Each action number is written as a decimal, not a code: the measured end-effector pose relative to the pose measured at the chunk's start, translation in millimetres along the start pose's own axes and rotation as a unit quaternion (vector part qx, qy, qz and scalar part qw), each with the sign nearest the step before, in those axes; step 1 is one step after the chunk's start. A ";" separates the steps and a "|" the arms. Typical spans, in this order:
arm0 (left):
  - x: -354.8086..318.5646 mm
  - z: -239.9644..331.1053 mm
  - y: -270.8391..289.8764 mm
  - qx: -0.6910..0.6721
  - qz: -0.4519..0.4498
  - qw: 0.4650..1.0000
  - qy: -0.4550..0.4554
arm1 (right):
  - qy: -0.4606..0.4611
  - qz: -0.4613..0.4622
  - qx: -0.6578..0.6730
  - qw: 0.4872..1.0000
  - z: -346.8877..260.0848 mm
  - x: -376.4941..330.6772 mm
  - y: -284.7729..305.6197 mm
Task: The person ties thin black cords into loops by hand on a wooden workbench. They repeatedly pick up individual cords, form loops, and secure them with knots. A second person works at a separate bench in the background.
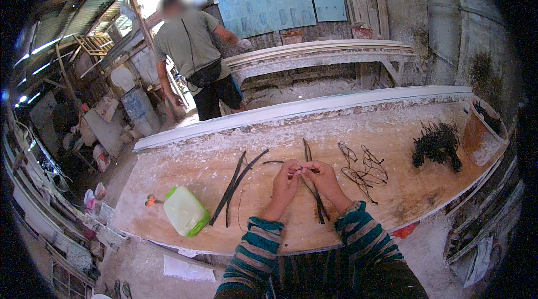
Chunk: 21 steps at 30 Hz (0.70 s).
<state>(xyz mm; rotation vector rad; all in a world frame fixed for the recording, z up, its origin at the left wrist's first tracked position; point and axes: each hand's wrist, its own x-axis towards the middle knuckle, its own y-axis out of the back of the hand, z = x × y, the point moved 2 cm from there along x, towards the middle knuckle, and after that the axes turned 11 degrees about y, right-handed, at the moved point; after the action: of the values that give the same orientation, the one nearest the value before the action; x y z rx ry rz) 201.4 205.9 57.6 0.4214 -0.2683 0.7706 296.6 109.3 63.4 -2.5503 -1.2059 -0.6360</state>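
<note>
Over the middle of the wooden table, my left hand (287,181) and my right hand (324,178) meet at the fingertips, both closed in a pinch. A thin black strip (272,161) sticks out leftward from the pinched fingers; the part between the fingertips is mostly hidden. Under and beside my right hand lie more black strips (319,207). To the left of my hands, long black strips (238,187) cross each other, with a fine curved wire (240,205) beside them. Thin dark looped strands (363,171) are spread to the right.
A white-and-green plastic container (185,212) and orange-handled scissors (151,201) lie at the left. At the right are a tangled black bundle (437,146) and a brownish bucket (483,136). A long white molding (302,109) borders the table's far side. Another person (193,55) stands beyond it.
</note>
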 end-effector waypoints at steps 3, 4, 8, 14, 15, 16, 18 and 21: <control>-0.7 4.5 -3.1 -0.001 0.007 1.000 -0.007 | 0.005 0.002 -0.013 1.000 7.2 0.7 3.1; -0.9 3.3 -3.1 -0.003 0.010 1.000 -0.003 | 0.005 0.003 -0.014 1.000 4.5 0.6 1.9; -1.4 -0.6 -5.2 -0.012 0.022 1.000 0.006 | 0.018 -0.012 -0.065 0.998 8.1 1.7 3.3; -3.6 4.0 -7.3 -0.029 0.058 0.998 -0.010 | 0.071 -0.024 -0.114 0.991 8.8 2.0 2.5; -4.1 6.6 -7.4 -0.026 0.063 0.998 -0.015 | 0.088 -0.025 -0.126 0.988 8.1 2.0 2.4; -4.6 8.7 -7.3 -0.019 0.069 0.997 -0.021 | 0.099 -0.018 -0.129 0.986 7.9 2.1 2.3; -5.5 12.3 -7.2 -0.006 0.079 0.996 -0.033 | 0.123 -0.003 -0.137 0.983 7.7 2.8 2.0; -6.5 16.0 -7.9 -0.042 0.075 0.996 -0.015 | 0.101 0.015 -0.145 0.984 8.9 0.2 0.5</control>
<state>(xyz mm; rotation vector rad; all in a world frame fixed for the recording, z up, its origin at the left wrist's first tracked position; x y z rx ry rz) 201.3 189.5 67.1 0.3369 -0.3618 0.8983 299.6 112.7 55.7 -2.6442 -1.0717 -1.1066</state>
